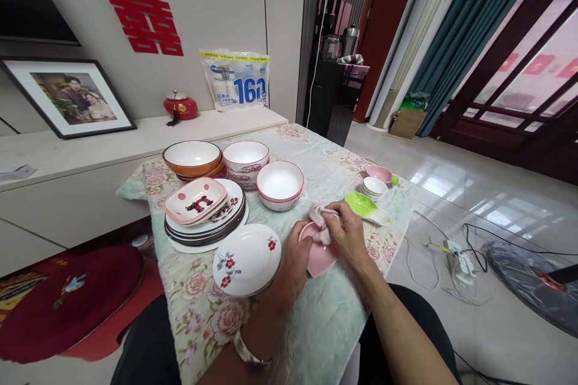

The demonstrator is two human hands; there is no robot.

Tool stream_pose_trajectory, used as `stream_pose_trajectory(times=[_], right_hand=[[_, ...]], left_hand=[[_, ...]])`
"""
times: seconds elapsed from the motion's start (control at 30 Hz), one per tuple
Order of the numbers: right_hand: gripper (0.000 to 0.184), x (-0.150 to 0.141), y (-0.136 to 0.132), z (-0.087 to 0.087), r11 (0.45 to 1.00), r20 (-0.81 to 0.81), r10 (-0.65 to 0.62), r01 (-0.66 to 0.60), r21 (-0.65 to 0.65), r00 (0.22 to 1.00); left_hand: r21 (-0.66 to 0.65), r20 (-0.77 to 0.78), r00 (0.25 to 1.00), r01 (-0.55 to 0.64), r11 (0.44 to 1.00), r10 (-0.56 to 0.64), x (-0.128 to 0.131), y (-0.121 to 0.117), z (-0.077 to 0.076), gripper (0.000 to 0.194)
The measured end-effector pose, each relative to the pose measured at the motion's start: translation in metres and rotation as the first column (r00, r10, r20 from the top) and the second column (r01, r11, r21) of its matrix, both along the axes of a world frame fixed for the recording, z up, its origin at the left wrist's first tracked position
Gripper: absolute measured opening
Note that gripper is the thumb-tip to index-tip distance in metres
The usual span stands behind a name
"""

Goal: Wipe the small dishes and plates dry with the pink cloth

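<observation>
My left hand (297,255) grips the left rim of a pink dish (320,260) with a pointed near end, its thumb over the edge. Bunched in my right hand (348,231) is a pale pink cloth (321,216), pressed against the far inside of that dish. Left of my hands lies a white plate (248,258) with red flowers. Just to the right sit a green leaf-shaped dish (361,204), a stack of small white dishes (374,186) and a pink bowl (378,173). The fingertips under the cloth are hidden.
Stacked plates (205,234) with a pink cartoon dish (195,200) on top stand at the left. Behind them are orange bowls (192,159) and red-rimmed white bowls (280,183). A flowered tablecloth (198,313) covers the table. A power strip (461,264) with cables lies on the floor.
</observation>
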State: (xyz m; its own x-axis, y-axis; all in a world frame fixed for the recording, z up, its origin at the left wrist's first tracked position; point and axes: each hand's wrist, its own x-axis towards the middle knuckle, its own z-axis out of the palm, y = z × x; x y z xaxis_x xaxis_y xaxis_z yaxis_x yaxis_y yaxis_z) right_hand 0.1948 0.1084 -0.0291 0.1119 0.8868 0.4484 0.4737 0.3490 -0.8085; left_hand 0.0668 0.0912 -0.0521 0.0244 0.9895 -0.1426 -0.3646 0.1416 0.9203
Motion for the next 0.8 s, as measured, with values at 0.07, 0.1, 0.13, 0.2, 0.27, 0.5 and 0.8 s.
stream_pose_trajectory(times=[0.07, 0.1, 0.13, 0.2, 0.27, 0.5, 0.8], right_hand=[[0.013, 0.0, 0.002, 0.001, 0.998, -0.085, -0.056, 0.052, -0.046, 0.995], [0.015, 0.001, 0.004, 0.002, 0.994, -0.162, -0.071, 0.057, -0.089, 0.984], [0.018, 0.001, 0.006, 0.003, 0.989, -0.26, -0.084, 0.049, -0.138, 0.962], [0.026, 0.002, 0.009, 0.005, 0.975, -0.472, -0.109, 0.003, -0.221, 0.875], [0.035, 0.001, 0.011, 0.004, 0.962, -0.614, -0.103, -0.079, -0.263, 0.783], [0.035, 0.001, -0.003, 0.006, 0.885, -0.537, 0.195, -0.384, -0.265, 0.821], [0.03, 0.013, -0.007, 0.013, 0.989, 0.425, 0.114, -0.063, -0.132, 0.898]], left_hand=[[-0.009, 0.02, 1.0, 0.023, 1.0, -0.023, 0.001, -0.001, -0.001, 0.029], [-0.011, 0.025, 0.999, 0.022, 1.0, -0.022, 0.001, -0.001, -0.001, 0.03], [-0.011, 0.03, 0.999, 0.014, 1.0, -0.013, 0.001, -0.002, 0.0, 0.03], [-0.017, 0.052, 0.999, 0.008, 1.0, -0.007, 0.0, -0.002, 0.004, 0.031], [-0.045, 0.107, 0.994, 0.013, 0.999, -0.008, -0.002, -0.003, 0.008, 0.033], [-0.199, 0.345, 0.935, -0.014, 0.98, 0.083, -0.002, -0.001, 0.007, 0.047], [-0.009, -0.045, 0.998, 0.039, 0.999, -0.039, -0.005, -0.001, 0.006, 0.023]])
